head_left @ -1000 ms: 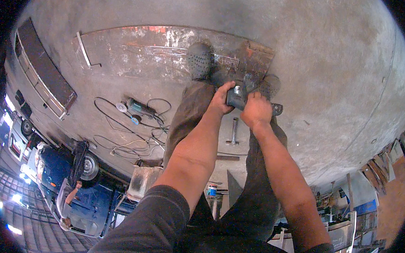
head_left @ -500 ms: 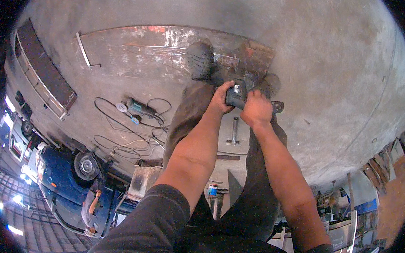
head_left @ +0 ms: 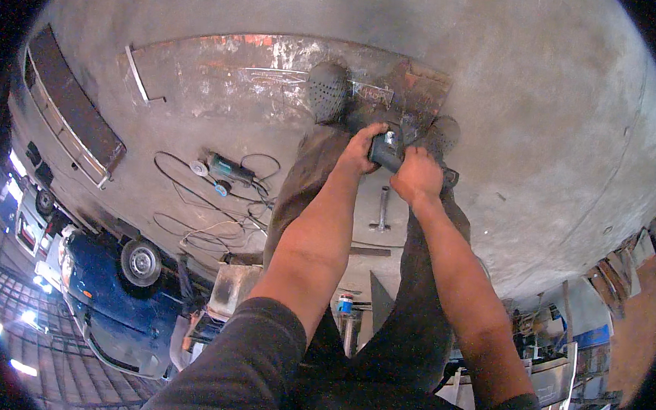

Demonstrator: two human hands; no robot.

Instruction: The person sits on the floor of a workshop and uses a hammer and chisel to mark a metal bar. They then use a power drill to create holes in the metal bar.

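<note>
My hands grip a dark handheld power tool, by its shape an angle grinder, low between my knees. My left hand is wrapped round its head end. My right hand closes over the handle side, fingers curled. The tool's working end is hidden. Under and beyond it lies a long, worn metal sheet with rust-red and whitish patches and chalk-like marks. My shoes rest on it. A metal hammer-like T-shaped tool lies on the floor between my legs.
A teal angle grinder with looped cords lies to the left. Further left are a long metal frame and an angled metal bar. A blue vehicle and a person's arm are at lower left. Wooden boards lean at right.
My hands and the tool have shifted slightly right. The person beside the blue vehicle has moved rightward, now partly hidden by my left arm.
</note>
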